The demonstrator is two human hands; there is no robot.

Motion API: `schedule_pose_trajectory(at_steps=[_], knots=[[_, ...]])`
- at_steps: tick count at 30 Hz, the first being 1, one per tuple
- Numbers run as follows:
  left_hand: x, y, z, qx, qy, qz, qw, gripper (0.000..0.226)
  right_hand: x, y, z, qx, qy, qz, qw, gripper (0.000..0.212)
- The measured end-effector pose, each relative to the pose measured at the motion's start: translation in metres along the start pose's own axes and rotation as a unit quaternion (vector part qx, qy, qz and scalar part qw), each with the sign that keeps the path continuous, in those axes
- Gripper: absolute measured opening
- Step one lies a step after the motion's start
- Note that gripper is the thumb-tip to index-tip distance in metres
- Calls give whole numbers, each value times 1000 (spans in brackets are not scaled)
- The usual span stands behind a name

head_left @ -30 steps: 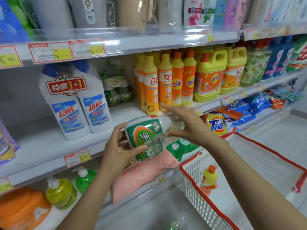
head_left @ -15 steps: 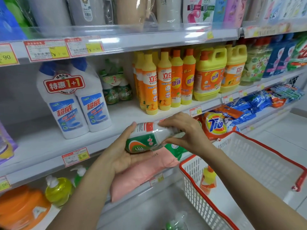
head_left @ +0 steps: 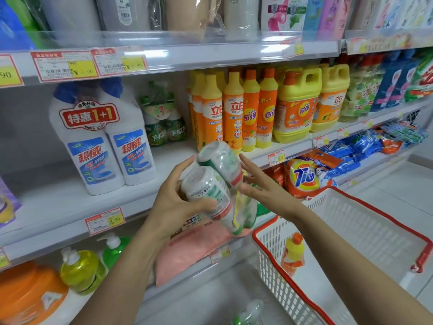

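My left grip (head_left: 172, 205) clasps the shrink-wrapped bottle pack (head_left: 212, 184), tilted in open air before the shelf edge (head_left: 58, 231); my right grip (head_left: 259, 185), released, is just beside it, above the basket (head_left: 276, 266).

Left hand (head_left: 169, 207) grips bottle pack (head_left: 212, 184), right hand (head_left: 260, 187) just beside.

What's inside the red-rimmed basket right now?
One yellow bottle with an orange cap, against a side wall of the basket. The right forearm covers part of the floor, so anything there is hidden.
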State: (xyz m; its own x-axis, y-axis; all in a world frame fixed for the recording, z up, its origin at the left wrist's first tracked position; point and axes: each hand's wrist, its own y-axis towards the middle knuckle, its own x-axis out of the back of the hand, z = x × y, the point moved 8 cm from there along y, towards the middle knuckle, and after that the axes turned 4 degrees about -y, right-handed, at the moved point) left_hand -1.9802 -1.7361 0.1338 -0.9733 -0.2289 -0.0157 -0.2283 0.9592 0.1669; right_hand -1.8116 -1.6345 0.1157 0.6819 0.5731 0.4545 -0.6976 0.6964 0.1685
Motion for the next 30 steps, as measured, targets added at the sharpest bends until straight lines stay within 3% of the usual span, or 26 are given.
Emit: schedule_pose_trajectory(at_steps=[4,7,10,14,17,24,27,30], knots=[[-11,-4,-5,-24,109,46,993,82,1,1,1,27,107,-45,993,86],[-15,-6,-3,-24,149,89,984,86,11,-2,6,66,98,-105,987,103],[-17,-5,-3,-17,161,115,980,91,17,-2,17,97,87,-142,981,96],[-12,-1,-9,12,139,48,989,81,21,0,34,115,55,-146,981,94],[-15,1,-8,5,203,27,979,79,15,0,43,117,6,-139,983,93],[1,-2,26,64,117,-14,991,66,8,6,22,30,-21,-75,996,73],[11,-1,34,57,74,-38,995,59,30,3,0,-69,-75,-115,988,68],[10,-2,32,26,109,-21,994,67,41,3,-13,-149,-123,-161,968,71]])
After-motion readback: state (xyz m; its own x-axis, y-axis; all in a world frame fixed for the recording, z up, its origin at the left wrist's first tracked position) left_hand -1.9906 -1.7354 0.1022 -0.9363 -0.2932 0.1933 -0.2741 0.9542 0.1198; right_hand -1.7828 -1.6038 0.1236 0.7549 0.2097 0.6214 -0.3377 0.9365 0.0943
